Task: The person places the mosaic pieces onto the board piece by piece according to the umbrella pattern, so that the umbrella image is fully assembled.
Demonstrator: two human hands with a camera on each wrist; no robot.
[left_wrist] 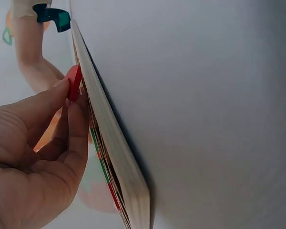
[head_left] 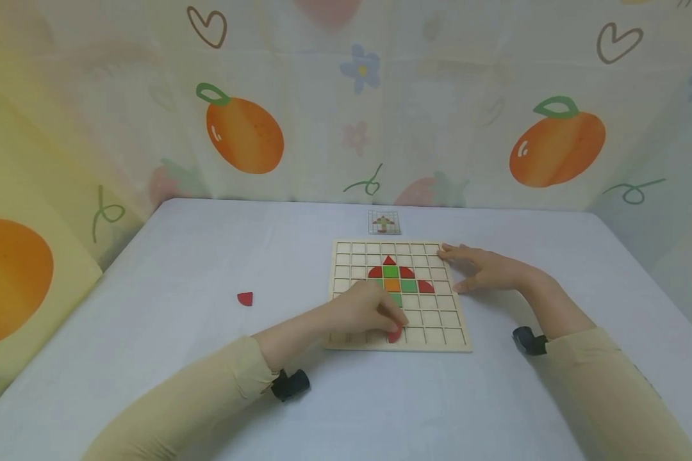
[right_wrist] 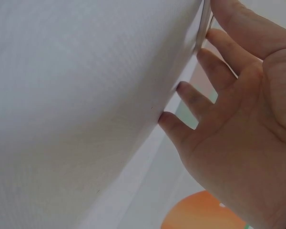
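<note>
My left hand (head_left: 360,308) pinches a red quarter-circle piece (head_left: 395,334) between thumb and fingertips, over the near rows of a wooden grid board (head_left: 452,336). In the left wrist view the red piece (left_wrist: 74,82) stands tilted close over the board's face. My right hand (head_left: 487,267) rests along the board's right edge, fingers spread and nearly straight. On the board lie a red triangle (head_left: 389,260), several red quarter-circles (head_left: 425,287), green squares (head_left: 408,285) and an orange square (head_left: 392,285). My left hand hides the pattern's left part.
Another red quarter-circle (head_left: 245,298) lies on the white table left of the board. Behind the board lies a small pattern card (head_left: 384,223) showing a similar coloured figure on a grid. A printed curtain (head_left: 323,128) hangs along the table's far edge.
</note>
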